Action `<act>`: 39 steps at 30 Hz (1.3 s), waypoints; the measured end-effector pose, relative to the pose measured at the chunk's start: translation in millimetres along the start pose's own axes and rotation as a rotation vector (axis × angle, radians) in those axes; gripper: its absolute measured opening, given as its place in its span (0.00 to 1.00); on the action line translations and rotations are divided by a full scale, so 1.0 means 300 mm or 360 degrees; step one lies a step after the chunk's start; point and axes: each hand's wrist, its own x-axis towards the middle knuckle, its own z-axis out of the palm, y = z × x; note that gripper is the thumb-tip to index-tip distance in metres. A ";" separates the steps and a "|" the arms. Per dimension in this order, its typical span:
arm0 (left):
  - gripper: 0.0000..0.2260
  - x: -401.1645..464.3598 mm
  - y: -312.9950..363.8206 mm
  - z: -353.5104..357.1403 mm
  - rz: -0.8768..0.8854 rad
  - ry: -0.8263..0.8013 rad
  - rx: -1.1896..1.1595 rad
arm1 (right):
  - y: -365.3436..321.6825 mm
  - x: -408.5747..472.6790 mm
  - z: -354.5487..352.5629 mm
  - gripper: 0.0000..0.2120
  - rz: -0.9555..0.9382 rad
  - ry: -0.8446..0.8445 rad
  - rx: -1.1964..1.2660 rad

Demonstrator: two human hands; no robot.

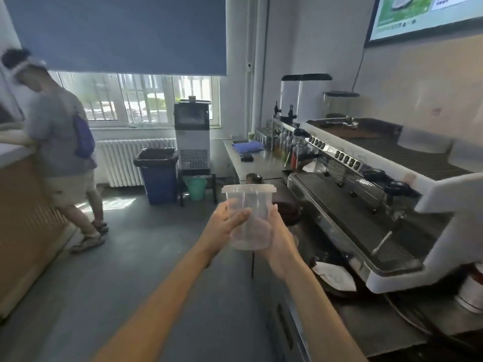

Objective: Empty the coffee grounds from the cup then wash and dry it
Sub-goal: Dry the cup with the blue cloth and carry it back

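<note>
While the cup [249, 216] is held upright in the air in front of the body, above the floor and just left of the counter edge, both hands support it. The left hand [226, 223] wraps the left side of the wall, with its thumb lying across the near face. The right hand [278, 236] cups the right side and the lower part near the base. Both sets of fingers are closed around the cup wall; neither hand is free.

The cup is a clear, thin-walled plastic container with a rolled rim at the top. It appears light. The wall is likely to flex under pressure, so a hard squeeze at mid-height may deform it. The rim and the base are judged to be the stiffest zones.

Contents are hard to confirm: a faint darker patch shows near the bottom, but blur prevents a firm reading.

Handling notes:
- Grip around the lower half, with moderate force only.
- For tipping out grounds, one hand around the wall should suffice; the bin [158, 176] with its dark liner stands well apart, ahead and to the left by the radiator.
- Once wet, smooth plastic is likely to become slippery; hold with fingers spread, or hook a thumb over the rim.
- A blue cloth [247, 146] lies on the far counter, possibly usable for drying.
</note>
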 end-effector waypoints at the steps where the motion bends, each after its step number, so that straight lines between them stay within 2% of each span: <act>1: 0.36 0.051 -0.007 -0.018 -0.0008 0.0026 0.0020 | 0.006 0.060 0.014 0.27 0.0059 0.0022 0.0050; 4: 0.37 0.236 -0.029 -0.089 -0.0010 0.0079 0.0104 | 0.033 0.282 0.060 0.28 0.0126 0.0111 0.0122; 6: 0.37 0.372 -0.045 -0.152 -0.0013 0.0118 0.0154 | 0.040 0.433 0.098 0.28 0.0138 0.0078 0.0134; 11: 0.48 0.658 -0.097 -0.295 -0.0061 0.0150 0.0247 | 0.086 0.768 0.158 0.27 0.0180 0.0128 0.0142; 15: 0.34 0.901 -0.172 -0.442 -0.0067 0.0145 0.0198 | 0.139 1.043 0.230 0.31 0.0191 0.0138 0.0086; 19: 0.36 1.181 -0.221 -0.617 -0.0032 0.0117 0.0185 | 0.170 1.346 0.338 0.41 0.0135 0.0167 0.0096; 23: 0.40 1.478 -0.249 -0.794 -0.0034 0.0048 0.0199 | 0.185 1.654 0.444 0.36 0.0118 0.0251 0.0063; 26: 0.43 1.681 -0.275 -0.878 -0.0066 -0.0001 0.0207 | 0.179 1.843 0.489 0.42 0.0105 0.0252 -0.0001; 28: 0.41 1.813 -0.306 -0.910 -0.0076 -0.0043 0.0224 | 0.175 1.957 0.497 0.42 0.0105 0.0302 -0.0012; 31: 0.38 2.033 -0.371 -0.926 -0.0091 -0.0104 0.0268 | 0.192 2.158 0.448 0.34 0.0082 0.0368 0.0005; 34: 0.42 2.244 -0.426 -0.898 -0.0091 -0.0215 0.0286 | 0.194 2.341 0.368 0.36 0.0017 0.0412 0.0033; 39: 0.39 2.629 -0.520 -0.827 -0.0105 -0.0286 0.0239 | 0.165 2.689 0.220 0.35 0.0067 0.0501 0.0107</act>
